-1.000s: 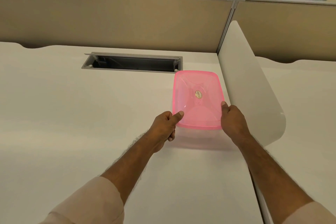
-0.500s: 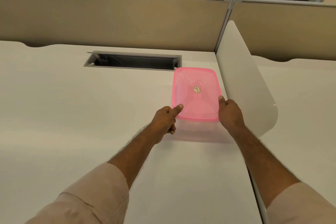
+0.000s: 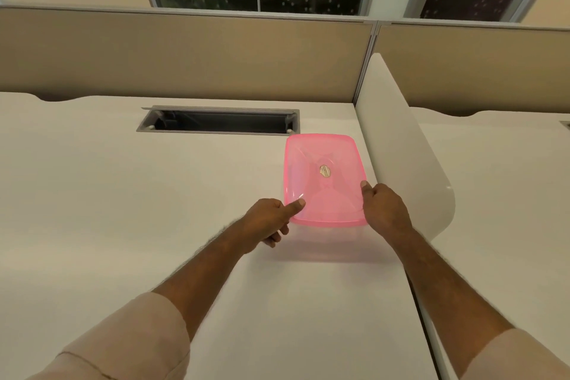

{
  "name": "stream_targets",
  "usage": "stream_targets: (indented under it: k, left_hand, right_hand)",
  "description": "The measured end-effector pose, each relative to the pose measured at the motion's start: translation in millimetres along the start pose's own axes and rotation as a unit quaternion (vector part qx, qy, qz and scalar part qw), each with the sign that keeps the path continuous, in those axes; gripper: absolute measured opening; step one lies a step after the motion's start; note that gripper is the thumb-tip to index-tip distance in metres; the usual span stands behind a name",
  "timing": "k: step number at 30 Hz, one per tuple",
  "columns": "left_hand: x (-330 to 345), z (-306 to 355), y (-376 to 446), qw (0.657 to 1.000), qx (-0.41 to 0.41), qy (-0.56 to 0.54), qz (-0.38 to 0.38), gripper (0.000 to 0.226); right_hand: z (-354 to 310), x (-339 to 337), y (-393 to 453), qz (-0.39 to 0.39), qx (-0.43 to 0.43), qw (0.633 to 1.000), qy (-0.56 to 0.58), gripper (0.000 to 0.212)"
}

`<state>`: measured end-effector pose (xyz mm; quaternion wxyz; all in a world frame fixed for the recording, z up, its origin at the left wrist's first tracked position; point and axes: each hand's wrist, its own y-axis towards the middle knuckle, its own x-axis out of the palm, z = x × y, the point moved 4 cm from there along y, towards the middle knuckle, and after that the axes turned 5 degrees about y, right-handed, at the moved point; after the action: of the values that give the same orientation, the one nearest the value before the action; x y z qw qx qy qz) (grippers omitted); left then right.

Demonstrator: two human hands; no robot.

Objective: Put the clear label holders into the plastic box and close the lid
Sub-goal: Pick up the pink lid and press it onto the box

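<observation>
A translucent pink plastic box (image 3: 324,179) with its pink lid on top stands on the white desk (image 3: 123,225), close to the curved side divider. A small round sticker sits in the lid's middle. My left hand (image 3: 271,219) grips the box's near left corner with the thumb on the lid. At the near right corner my right hand (image 3: 382,210) holds the edge, thumb on top. No clear label holders can be made out through the pink plastic.
A white curved divider panel (image 3: 401,145) rises right beside the box. An open grey cable tray slot (image 3: 219,122) lies in the desk just behind it. A beige partition wall (image 3: 185,55) closes off the back.
Both hands and the box have stayed together near the divider; the view has tilted up slightly, showing more of the windows. The grip looks the same.
</observation>
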<state>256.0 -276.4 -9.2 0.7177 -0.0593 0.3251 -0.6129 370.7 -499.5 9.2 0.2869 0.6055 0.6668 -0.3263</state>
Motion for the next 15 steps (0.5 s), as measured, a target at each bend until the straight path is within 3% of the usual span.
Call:
stream_targets:
  k: [3,6,8,11,15]
  left_hand:
    - [-15.2,10.3,7.8,0.996,0.001,0.084,0.034,0.056]
    - [-26.8,28.9,20.3,0.993,0.02,0.096,0.067,0.063]
    - [-28.3,42.4,32.1,0.988,0.053,0.106,0.097,0.069]
    - [-29.4,62.9,48.3,0.973,0.101,0.133,0.158,0.058]
    - [-35.4,76.9,68.8,0.98,0.063,0.097,0.164,0.05]
  right_hand:
    - [-4.3,-5.1,4.8,-0.001,0.007,1.0,-0.018,0.045]
    - [-16.2,-11.8,15.3,0.004,-0.001,1.0,0.0,0.034]
    - [-25.7,-12.4,25.2,-0.003,-0.017,1.0,0.01,0.036]
    - [-38.0,-10.9,43.3,0.006,-0.025,0.999,0.041,0.039]
    - [-47.4,-7.8,70.8,0.016,0.011,0.995,0.1,0.043]
